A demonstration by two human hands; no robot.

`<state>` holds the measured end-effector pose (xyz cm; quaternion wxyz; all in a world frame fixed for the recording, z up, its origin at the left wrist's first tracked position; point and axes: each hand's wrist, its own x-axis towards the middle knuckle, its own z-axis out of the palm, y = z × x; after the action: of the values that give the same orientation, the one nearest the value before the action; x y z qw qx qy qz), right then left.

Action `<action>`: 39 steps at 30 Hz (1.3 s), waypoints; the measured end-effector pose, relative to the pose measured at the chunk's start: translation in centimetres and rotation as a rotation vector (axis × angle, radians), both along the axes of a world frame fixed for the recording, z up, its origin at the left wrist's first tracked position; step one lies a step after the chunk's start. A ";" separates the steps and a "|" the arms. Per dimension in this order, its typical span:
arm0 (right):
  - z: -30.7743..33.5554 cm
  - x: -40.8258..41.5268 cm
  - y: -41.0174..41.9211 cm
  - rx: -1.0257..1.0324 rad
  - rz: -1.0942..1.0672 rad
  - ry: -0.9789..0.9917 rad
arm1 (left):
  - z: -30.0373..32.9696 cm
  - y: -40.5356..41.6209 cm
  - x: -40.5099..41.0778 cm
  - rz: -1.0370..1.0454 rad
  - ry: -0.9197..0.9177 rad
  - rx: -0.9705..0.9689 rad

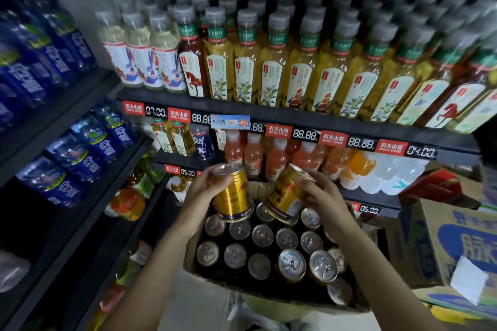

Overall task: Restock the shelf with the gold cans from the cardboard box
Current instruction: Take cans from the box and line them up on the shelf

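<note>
- Two gold cans are in our hands: left grip (pixel 208 183) curls around the upright can (pixel 232 192).
- Right grip (pixel 318 196) holds the tilted can (pixel 286 193) above the cardboard box (pixel 212 275).

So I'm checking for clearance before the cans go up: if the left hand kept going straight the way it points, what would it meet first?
Probably the pink juice bottles on the shelf behind the cardboard box. The left hand, gripping a gold can, points up and forward toward them; depth is unclear.
</note>
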<state>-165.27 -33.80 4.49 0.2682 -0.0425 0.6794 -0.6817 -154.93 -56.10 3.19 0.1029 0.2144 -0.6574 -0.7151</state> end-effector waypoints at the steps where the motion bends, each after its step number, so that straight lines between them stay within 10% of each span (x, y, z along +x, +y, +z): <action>1: 1.4 -0.6 0.0 -0.034 -0.004 0.027 | 1.8 0.2 -0.7 -0.029 0.039 -0.010; 20: 30.6 -12.0 2.3 -0.363 -0.060 0.612 | 32.1 4.3 -16.3 0.020 0.742 -0.656; 39: 33.2 -27.7 -1.0 -0.180 -0.033 0.621 | 33.9 4.0 -32.0 -0.071 0.371 -0.868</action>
<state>-193.00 -34.81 37.69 0.0319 -0.2610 0.6664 -0.6977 -186.90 -52.13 37.05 0.2739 -0.0025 -0.8729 -0.4036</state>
